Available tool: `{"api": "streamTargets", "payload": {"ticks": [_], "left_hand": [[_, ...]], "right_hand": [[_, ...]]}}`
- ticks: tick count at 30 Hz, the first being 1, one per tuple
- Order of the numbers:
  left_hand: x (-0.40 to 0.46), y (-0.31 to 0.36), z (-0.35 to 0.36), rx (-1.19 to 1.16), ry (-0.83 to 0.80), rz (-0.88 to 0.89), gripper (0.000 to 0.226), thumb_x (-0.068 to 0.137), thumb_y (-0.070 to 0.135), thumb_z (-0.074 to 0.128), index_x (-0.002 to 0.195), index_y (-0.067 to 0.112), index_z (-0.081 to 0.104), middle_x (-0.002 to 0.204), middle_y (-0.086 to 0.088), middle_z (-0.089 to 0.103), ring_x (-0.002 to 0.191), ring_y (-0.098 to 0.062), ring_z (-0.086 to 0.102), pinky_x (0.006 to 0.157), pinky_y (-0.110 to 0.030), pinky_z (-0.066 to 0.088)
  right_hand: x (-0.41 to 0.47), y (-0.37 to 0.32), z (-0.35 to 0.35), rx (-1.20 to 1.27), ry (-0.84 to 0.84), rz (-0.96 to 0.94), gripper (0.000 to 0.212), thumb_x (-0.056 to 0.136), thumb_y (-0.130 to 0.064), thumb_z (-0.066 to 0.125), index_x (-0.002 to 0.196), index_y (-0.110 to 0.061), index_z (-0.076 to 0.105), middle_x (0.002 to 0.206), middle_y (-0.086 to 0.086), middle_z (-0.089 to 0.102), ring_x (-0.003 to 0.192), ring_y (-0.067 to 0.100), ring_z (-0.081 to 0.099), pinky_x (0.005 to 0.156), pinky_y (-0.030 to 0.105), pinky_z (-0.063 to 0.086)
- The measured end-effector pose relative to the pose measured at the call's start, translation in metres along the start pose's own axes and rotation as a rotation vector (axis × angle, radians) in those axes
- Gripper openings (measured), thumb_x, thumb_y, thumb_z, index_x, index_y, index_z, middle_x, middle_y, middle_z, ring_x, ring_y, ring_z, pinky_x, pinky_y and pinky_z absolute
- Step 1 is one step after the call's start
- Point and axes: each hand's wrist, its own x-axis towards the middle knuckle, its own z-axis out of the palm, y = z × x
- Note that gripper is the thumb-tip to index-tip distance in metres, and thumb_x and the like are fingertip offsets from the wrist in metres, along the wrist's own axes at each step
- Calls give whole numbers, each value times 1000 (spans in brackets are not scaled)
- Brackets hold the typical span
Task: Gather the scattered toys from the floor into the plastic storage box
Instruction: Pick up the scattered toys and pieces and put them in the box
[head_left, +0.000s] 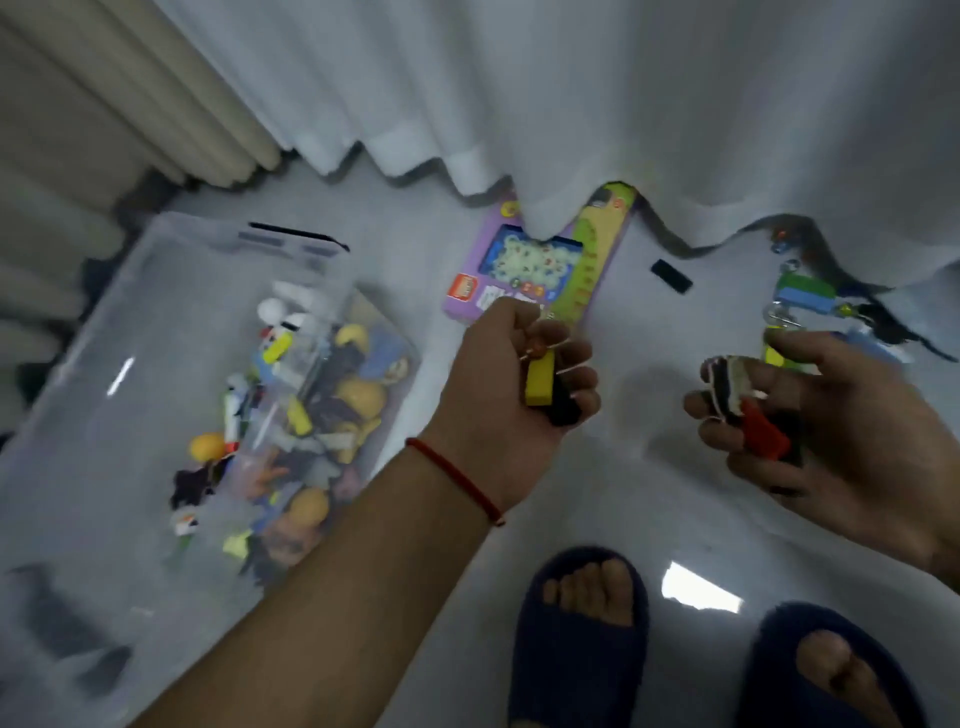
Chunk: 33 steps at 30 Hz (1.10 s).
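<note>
Right of the storage box (156, 322), left hand (511, 384) grips blocks (540, 382); right hand (810, 415) pinches others.

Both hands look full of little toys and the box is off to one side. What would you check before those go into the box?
1. Left hand grips its yellow block and a black piece: ok.
2. Right hand holds the red piece and a striped piece: ok, though the fingers are only loosely curled.
3. Plastic storage box is open on top, no lid in the way: ok.
4. Room in the box above the toys already inside: ok.
5. Hands over the box: not ok, both are above bare floor to its right.
6. Floor cleared: not ok; the purple toy package, a black block and the green and blue bricks lie by the curtain.
</note>
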Motion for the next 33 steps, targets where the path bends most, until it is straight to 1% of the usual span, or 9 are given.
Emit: {"api": "streamTargets", "payload": {"ticks": [4,10,13,15,18,20,22,26,33], "left_hand": [[-51,47,-55,-219,187,384,16,88,22,45,78,11,51,78,-10,47,64,-20,44,60,-26,35],[-92,70,-126,-489,519,672,11,87,20,47,94,11,46,78,-6,40,60,-19,40,53,-25,38],[-106,81,-161,-515,783,711,21,87,27,50,96,8,52,85,-8,42,58,-20,42,57,-26,43],[-111,84,-185,-482,921,709,35,84,35,53,104,7,60,99,-13,53,71,-22,46,64,-30,44],[-112,81,-193,-385,1014,715,39,80,40,53,106,12,61,115,-10,60,76,-21,47,67,-31,41],[-107,76,-184,-342,980,745,20,86,33,51,90,15,56,77,-1,54,52,-15,46,52,-20,39],[-100,69,-171,-216,954,844,13,89,27,50,78,21,50,62,7,49,44,-7,47,48,-17,41],[-66,40,-123,244,711,960,13,89,12,55,100,18,59,91,8,59,77,9,56,81,-20,47],[5,-44,5,487,189,577,29,70,22,57,96,29,69,96,5,62,90,-17,58,83,-32,47]], "right_hand": [[18,10,87,-211,-22,88,35,98,-33,50,102,-1,64,76,14,63,50,17,53,31,21,35],[57,30,262,-132,-388,119,22,100,-25,42,89,-8,50,73,10,50,57,21,48,42,22,41],[78,64,334,-18,-438,193,26,97,-35,49,102,-10,52,80,9,53,65,23,51,64,33,55],[87,91,357,-107,-417,213,45,95,-45,49,120,-8,54,108,12,62,87,27,61,90,47,50],[89,114,359,-327,-376,166,40,97,-48,47,113,-13,59,107,7,55,95,27,53,95,41,41],[82,112,346,-417,-357,132,34,97,-46,49,93,-14,60,97,12,56,91,28,52,93,42,45],[70,99,314,-465,-371,91,42,100,-42,47,108,-6,67,111,27,65,101,35,65,99,44,51],[36,45,188,-656,-131,-97,37,101,-29,46,103,-2,72,112,22,70,93,33,69,90,48,55],[-35,-40,-65,-1208,532,-165,13,89,-42,62,96,-44,73,101,-3,74,95,25,70,88,50,55]]}}
